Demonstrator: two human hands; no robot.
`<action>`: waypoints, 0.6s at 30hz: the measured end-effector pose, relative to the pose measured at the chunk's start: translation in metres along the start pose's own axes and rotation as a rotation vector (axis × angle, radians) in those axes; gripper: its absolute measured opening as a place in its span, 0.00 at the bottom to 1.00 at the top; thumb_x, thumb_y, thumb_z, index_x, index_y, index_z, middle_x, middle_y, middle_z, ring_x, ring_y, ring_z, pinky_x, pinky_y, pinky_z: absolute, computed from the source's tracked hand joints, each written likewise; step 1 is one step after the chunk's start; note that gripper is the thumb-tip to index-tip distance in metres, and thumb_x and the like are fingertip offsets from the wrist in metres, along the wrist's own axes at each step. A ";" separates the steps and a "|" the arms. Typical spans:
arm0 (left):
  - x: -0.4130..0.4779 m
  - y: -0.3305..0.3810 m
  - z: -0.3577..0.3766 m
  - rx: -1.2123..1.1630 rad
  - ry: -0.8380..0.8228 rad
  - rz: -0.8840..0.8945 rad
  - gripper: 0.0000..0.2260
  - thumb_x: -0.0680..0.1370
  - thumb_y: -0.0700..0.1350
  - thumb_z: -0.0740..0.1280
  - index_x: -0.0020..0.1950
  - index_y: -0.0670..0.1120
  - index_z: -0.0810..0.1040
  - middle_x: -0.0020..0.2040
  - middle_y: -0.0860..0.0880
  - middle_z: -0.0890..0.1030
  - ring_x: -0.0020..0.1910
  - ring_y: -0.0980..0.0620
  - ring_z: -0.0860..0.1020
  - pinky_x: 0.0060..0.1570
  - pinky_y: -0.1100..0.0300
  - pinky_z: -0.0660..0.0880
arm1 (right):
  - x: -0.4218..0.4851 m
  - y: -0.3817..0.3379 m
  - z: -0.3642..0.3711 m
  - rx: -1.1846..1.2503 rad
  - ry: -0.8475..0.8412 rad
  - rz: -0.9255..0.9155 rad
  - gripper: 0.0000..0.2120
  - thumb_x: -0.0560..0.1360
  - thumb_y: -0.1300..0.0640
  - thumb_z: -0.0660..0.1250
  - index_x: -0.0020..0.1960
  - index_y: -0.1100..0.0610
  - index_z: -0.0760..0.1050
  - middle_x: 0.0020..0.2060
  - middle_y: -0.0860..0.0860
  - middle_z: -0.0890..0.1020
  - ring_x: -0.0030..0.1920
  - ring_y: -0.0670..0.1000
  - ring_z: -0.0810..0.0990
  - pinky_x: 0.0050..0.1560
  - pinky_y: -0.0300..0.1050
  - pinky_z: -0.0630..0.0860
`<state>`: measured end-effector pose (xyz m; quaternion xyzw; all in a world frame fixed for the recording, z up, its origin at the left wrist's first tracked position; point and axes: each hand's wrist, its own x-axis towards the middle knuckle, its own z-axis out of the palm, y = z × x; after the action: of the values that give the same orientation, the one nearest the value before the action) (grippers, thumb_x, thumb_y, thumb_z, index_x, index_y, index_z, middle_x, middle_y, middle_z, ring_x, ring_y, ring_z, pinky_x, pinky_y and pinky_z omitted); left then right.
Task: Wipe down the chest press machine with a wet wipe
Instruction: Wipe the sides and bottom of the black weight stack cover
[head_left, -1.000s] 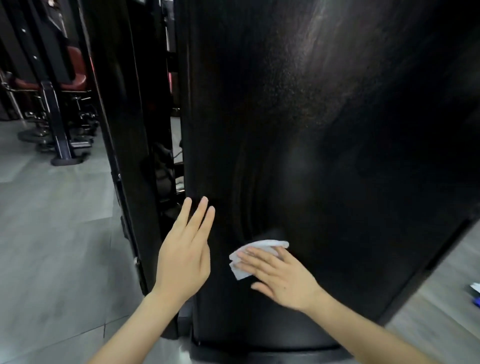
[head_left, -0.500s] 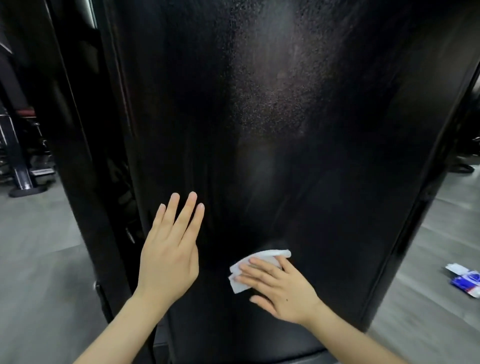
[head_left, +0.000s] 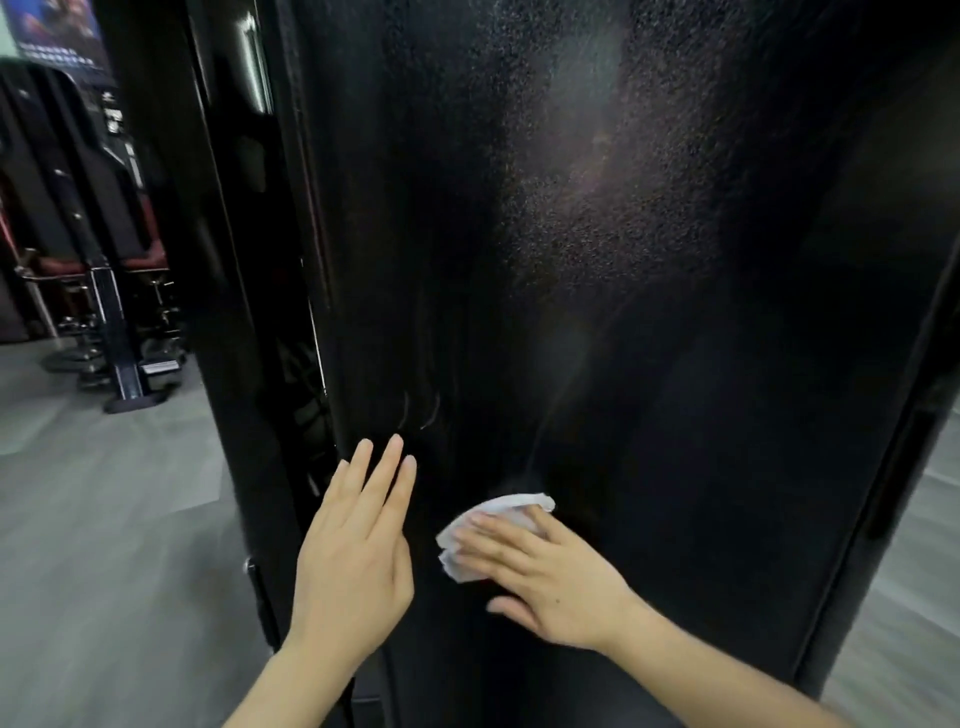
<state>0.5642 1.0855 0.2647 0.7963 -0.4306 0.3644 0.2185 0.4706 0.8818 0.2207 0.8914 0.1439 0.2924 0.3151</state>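
A tall glossy black panel of the chest press machine (head_left: 623, 260) fills most of the view. My right hand (head_left: 550, 582) lies flat with straight fingers on a folded white wet wipe (head_left: 514, 506), pressing it against the lower part of the panel. My left hand (head_left: 358, 551) is open with fingers straight and together, at the panel's left edge just beside the wipe; whether it touches the surface is unclear. Faint wet streaks show on the panel above my left fingers.
Left of the panel stands the machine's black frame post (head_left: 228, 312) with a narrow gap behind it. Farther left are other gym machines with red pads (head_left: 104, 291) on the grey floor (head_left: 104, 519). Grey floor also shows at the right edge.
The view shifted, so the machines at the left are in sight again. Both hands stay in nearly the same place on the lower panel, the right still pressing the wipe.
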 end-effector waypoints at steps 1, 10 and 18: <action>0.000 -0.005 -0.001 0.031 -0.025 -0.006 0.24 0.73 0.39 0.54 0.69 0.38 0.68 0.72 0.43 0.66 0.73 0.43 0.61 0.72 0.50 0.55 | -0.001 0.007 -0.001 -0.015 -0.028 -0.046 0.26 0.78 0.42 0.53 0.74 0.51 0.63 0.75 0.48 0.61 0.76 0.49 0.53 0.75 0.53 0.41; -0.014 -0.018 -0.005 -0.156 0.017 -0.142 0.21 0.73 0.37 0.55 0.64 0.36 0.74 0.67 0.44 0.72 0.67 0.51 0.67 0.68 0.65 0.58 | 0.119 0.051 -0.065 0.076 0.389 0.412 0.25 0.79 0.45 0.56 0.73 0.53 0.65 0.74 0.53 0.64 0.75 0.56 0.56 0.72 0.61 0.48; -0.038 -0.012 0.006 -0.447 -0.021 -0.357 0.32 0.73 0.28 0.61 0.74 0.49 0.61 0.73 0.69 0.54 0.46 0.65 0.75 0.44 0.79 0.68 | 0.066 0.002 -0.015 -0.044 0.077 -0.041 0.25 0.77 0.44 0.52 0.70 0.52 0.69 0.70 0.49 0.69 0.73 0.50 0.58 0.73 0.54 0.45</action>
<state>0.5630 1.1081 0.2309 0.7954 -0.3554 0.2076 0.4449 0.5132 0.9164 0.2602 0.8692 0.1676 0.3232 0.3345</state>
